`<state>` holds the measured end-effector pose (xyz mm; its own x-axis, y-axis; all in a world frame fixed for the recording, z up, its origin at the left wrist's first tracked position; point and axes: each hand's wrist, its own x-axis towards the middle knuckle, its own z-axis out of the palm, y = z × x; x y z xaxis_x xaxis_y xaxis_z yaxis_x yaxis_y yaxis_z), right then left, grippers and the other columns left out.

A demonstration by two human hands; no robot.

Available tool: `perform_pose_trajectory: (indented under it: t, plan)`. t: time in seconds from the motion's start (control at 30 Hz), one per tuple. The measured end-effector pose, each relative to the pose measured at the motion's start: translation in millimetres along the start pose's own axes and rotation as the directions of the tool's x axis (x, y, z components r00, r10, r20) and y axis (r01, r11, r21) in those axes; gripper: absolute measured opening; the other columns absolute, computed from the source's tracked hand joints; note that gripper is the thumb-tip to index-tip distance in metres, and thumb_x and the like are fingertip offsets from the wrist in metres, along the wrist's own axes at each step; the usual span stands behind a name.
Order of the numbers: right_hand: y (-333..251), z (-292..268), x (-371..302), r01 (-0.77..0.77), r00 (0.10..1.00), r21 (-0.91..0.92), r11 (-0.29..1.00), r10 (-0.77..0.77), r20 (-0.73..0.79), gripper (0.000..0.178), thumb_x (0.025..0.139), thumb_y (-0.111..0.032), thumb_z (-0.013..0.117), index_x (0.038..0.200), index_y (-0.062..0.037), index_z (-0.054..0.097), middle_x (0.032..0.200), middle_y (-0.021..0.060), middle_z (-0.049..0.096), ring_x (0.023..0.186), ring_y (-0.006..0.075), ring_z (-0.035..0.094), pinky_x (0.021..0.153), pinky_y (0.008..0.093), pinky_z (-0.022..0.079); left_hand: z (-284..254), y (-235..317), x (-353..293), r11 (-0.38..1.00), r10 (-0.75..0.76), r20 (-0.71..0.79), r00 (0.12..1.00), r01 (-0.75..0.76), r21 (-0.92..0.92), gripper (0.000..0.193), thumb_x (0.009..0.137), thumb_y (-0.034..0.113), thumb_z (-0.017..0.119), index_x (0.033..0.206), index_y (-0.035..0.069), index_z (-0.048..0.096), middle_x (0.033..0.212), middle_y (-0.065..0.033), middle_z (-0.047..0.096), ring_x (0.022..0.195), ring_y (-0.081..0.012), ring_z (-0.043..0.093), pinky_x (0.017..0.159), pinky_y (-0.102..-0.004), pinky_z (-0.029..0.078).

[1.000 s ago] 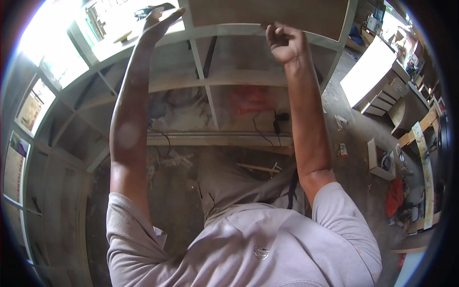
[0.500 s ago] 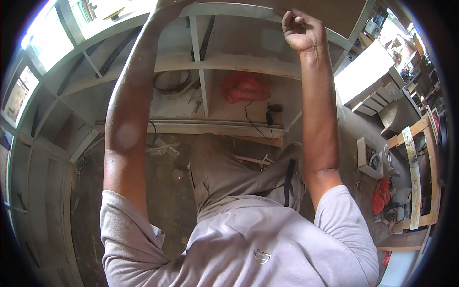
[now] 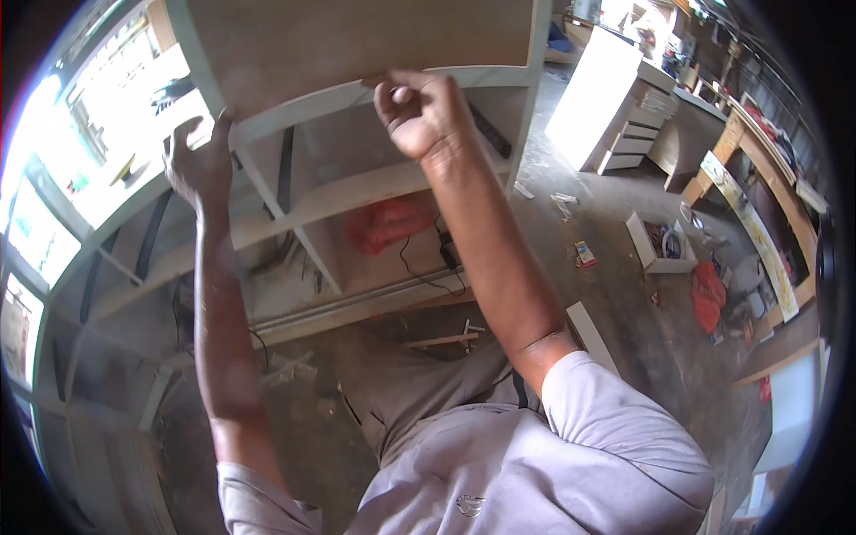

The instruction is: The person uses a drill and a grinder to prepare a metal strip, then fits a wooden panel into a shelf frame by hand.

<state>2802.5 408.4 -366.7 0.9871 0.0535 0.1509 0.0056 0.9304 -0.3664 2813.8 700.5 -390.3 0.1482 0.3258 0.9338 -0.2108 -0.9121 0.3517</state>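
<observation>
A large pale cabinet frame (image 3: 357, 201) with open compartments stands before me, a brown panel (image 3: 374, 40) set in its upper part. My left hand (image 3: 201, 165) is raised at the frame's upright left of the panel, thumb and fingers spread, with nothing seen in it. Along the pale rail (image 3: 303, 102) below the panel, my right hand (image 3: 419, 111) is held up with its fingers curled in. Its fingertips are close to the panel's lower edge; whatever they may hold is too small or hidden to make out.
A red plastic bag (image 3: 388, 223) and a black corded adapter (image 3: 448, 250) lie in a lower compartment. To the right are a white drawer cabinet (image 3: 615, 111), an open box (image 3: 660, 245) of odds and ends, another red bag (image 3: 709, 290) and a wooden frame (image 3: 713, 160). Scraps litter the floor.
The view has swung right and up, showing more of the brown panel and the floor at right. My left hand, mostly cut off before, now shows with spread fingers; the right stays curled.
</observation>
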Motion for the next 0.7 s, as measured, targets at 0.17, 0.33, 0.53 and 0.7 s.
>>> perform_pose_trajectory:
  t: [0.17, 0.33, 0.53, 0.7]
  plan:
    - [-9.1, -8.4, -4.9, -0.015, 1.0, -0.046, 0.999, 0.016, 0.012, 0.01, 0.088, 0.001, 0.062, 0.09, -0.0072, 0.057, 0.079, 0.0027, 0.057, 0.059, 0.0122, 0.051, 0.08, 0.038, 0.057, 9.5, 60.5, -36.4, 0.904, -0.312, 0.123, 0.942, 0.335, -0.268, 0.039, 0.082, 0.036, 0.082, 0.096, 0.002, 0.069, 0.094, -0.0159, 0.069, 0.092, -0.0277, 0.067, 0.085, -0.0406, 0.051]
    - [-18.0, -3.6, -8.3, -0.068, 0.998, -0.102, 0.992, 0.066, -0.016, 0.006, 0.091, -0.005, 0.063, 0.095, -0.0091, 0.062, 0.085, 0.0016, 0.061, 0.057, 0.0107, 0.049, 0.081, 0.0371, 0.055, 19.6, 83.0, -31.4, 0.888, -0.315, -0.005, 0.949, 0.293, -0.355, 0.023, 0.091, 0.022, 0.073, 0.096, 0.0, 0.067, 0.086, -0.0124, 0.07, 0.079, -0.0226, 0.068, 0.075, -0.0376, 0.052]
    - [-16.8, -10.6, -5.5, -0.104, 0.991, -0.118, 0.987, 0.114, 0.074, 0.009, 0.094, -0.004, 0.061, 0.103, -0.0049, 0.064, 0.094, 0.0028, 0.065, 0.058, 0.008, 0.049, 0.075, 0.0311, 0.056, 21.5, 76.1, -27.2, 0.749, -0.446, 0.089, 0.89, 0.426, -0.507, 0.017, 0.091, 0.013, 0.073, 0.089, -0.001, 0.065, 0.071, -0.0064, 0.065, 0.062, -0.0116, 0.059, 0.061, -0.0294, 0.05]
    - [-17.7, -15.9, -2.8, -0.082, 0.994, -0.115, 0.99, 0.089, 0.06, 0.012, 0.091, -0.005, 0.064, 0.103, -0.0058, 0.067, 0.092, 0.0024, 0.067, 0.057, 0.0088, 0.051, 0.075, 0.0319, 0.055, 31.3, 71.2, -28.9, 0.589, -0.507, 0.133, 0.852, 0.455, -0.668, 0.015, 0.091, 0.011, 0.072, 0.086, -0.002, 0.066, 0.069, -0.0049, 0.065, 0.059, -0.0099, 0.059, 0.057, -0.0269, 0.049]
